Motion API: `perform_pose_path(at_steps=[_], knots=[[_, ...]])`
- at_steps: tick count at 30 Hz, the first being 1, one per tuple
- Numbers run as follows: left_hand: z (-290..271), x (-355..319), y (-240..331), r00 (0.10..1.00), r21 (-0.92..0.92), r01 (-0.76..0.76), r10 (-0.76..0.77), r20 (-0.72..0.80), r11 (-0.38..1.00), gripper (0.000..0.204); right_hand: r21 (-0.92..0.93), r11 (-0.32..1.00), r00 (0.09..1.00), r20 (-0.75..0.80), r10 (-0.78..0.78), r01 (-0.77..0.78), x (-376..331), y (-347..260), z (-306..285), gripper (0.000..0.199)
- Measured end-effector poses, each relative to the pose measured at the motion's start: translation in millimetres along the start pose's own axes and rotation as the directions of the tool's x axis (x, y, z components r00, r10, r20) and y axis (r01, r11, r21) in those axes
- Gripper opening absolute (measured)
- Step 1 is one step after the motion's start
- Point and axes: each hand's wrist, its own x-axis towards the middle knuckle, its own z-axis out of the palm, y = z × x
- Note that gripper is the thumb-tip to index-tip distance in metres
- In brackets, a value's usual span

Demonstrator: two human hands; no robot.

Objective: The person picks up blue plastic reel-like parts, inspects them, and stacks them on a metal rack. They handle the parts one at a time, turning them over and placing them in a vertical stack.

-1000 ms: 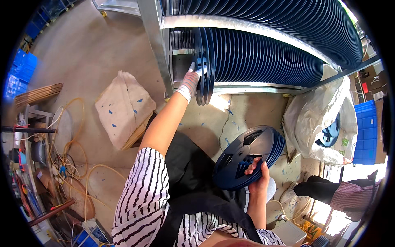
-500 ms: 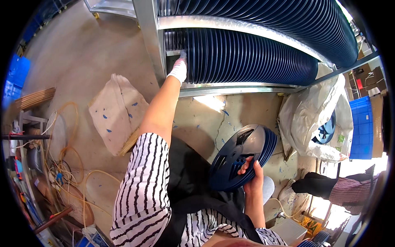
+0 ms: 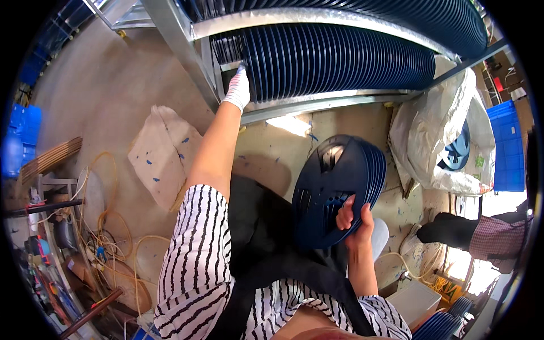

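My left hand [image 3: 238,89], in a white glove, reaches up to the left end of a long row of dark blue plastic reel discs [image 3: 340,62] on a metal rack. It touches the row's end there; its fingers are mostly hidden, so their grip cannot be made out. Low in front of my body, my bare right hand [image 3: 354,222] is closed on a small stack of the same reel discs [image 3: 328,170], fingers hooked through a cut-out and thumb along the rim. The stack is tilted, its flat face turned to the left.
Above runs a second row of discs [image 3: 362,11]. The rack's metal post [image 3: 178,51] stands left of my left hand. A white sack [image 3: 430,136] with discs is at the right, near another person's dark sleeve [image 3: 447,229]. Cardboard [image 3: 164,153] and loose hoses [image 3: 113,226] lie on the floor.
My right hand has raised the disc stack slightly and tilted it more upright. My left hand stays at the row's end while the whole view has shifted a little.
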Motion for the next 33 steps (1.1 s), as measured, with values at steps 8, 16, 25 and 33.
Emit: perform_pose_path(at_steps=[8,16,25,33], knots=[[-59,-182,-41,0.925,0.082,-0.325,0.299,0.235,0.942,0.054,0.471,0.881,0.963,0.217,-0.162,0.042,-4,-42,-45,0.056],[-69,-317,-47,0.821,0.328,-0.558,0.449,0.353,0.762,0.049,0.796,0.605,0.885,0.267,-0.382,0.021,14,-34,-66,0.041],[-49,-341,-44,0.737,0.412,-0.668,0.475,0.481,0.619,0.047,0.862,0.507,0.864,0.270,-0.424,-0.021,23,-25,-69,0.047],[-1,-364,-65,0.717,0.553,-0.697,0.430,0.549,0.456,0.040,0.752,0.659,0.821,0.366,-0.438,0.016,16,-28,-71,0.051]])
